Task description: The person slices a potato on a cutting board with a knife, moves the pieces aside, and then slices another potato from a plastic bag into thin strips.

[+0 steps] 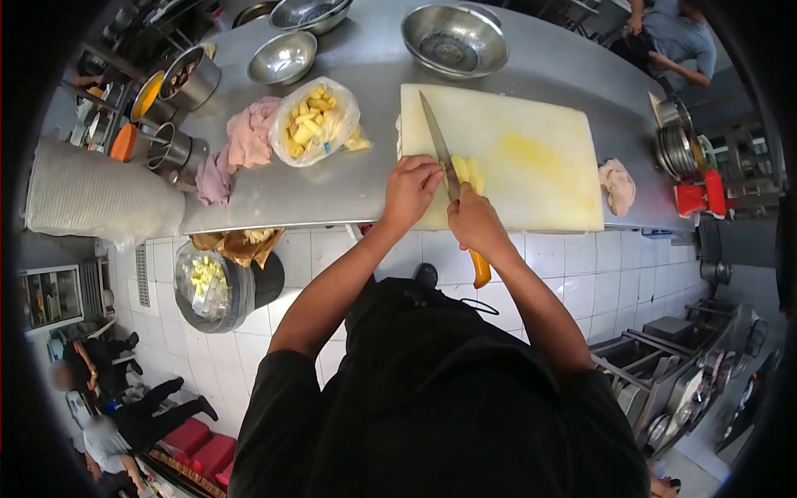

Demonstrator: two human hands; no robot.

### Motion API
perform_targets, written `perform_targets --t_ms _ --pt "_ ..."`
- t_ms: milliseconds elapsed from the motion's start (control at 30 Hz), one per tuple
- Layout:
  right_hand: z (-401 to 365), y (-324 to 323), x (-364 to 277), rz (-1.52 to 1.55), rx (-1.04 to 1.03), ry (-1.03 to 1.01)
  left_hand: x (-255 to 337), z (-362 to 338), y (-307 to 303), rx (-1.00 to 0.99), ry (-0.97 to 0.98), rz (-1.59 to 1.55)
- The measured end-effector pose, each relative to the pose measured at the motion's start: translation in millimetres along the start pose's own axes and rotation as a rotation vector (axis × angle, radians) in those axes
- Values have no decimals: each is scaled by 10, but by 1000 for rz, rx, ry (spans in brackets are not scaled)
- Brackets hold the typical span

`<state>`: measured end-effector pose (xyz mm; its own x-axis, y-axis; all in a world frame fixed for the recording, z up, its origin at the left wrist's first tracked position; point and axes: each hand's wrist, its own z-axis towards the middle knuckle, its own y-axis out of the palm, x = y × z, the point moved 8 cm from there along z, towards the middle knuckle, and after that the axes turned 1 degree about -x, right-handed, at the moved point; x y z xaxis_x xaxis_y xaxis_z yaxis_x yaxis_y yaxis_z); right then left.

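Note:
My right hand (475, 217) is wrapped round a kitchen knife (437, 133); its yellow handle sticks out below the fist toward me. The blade points away from me over the left part of a white cutting board (540, 116). Right beside the blade lie pale yellow slices (471, 172), perhaps potato. My left hand (413, 191) is at the board's left edge, fingers curled and pressed together against the near side of the blade. Whatever those fingertips pinch is hidden. Left of the board, an open plastic bag (317, 123) holds yellow chunks.
Steel bowls (455, 41) stand along the far side of the steel table (365, 75). Pink cloths (251, 133) and stacked clear containers (104, 191) lie left, another cloth (618, 187) right. A bin (205, 286) with scraps stands below. Other people are at the edges.

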<state>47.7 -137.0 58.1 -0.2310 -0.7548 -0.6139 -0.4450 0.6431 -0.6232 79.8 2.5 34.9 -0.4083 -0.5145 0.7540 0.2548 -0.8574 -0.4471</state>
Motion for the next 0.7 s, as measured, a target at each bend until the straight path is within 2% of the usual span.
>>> perform_targets --t_ms 300,400,700 --pt "-69 -160 17 90 27 -70 58 -32 -8 7 28 30" --pt "-40 -240 42 217 70 -151 96 -33 -6 0 57 45" --pt "-326 -683 405 356 127 -11 258 53 12 -107 123 25"
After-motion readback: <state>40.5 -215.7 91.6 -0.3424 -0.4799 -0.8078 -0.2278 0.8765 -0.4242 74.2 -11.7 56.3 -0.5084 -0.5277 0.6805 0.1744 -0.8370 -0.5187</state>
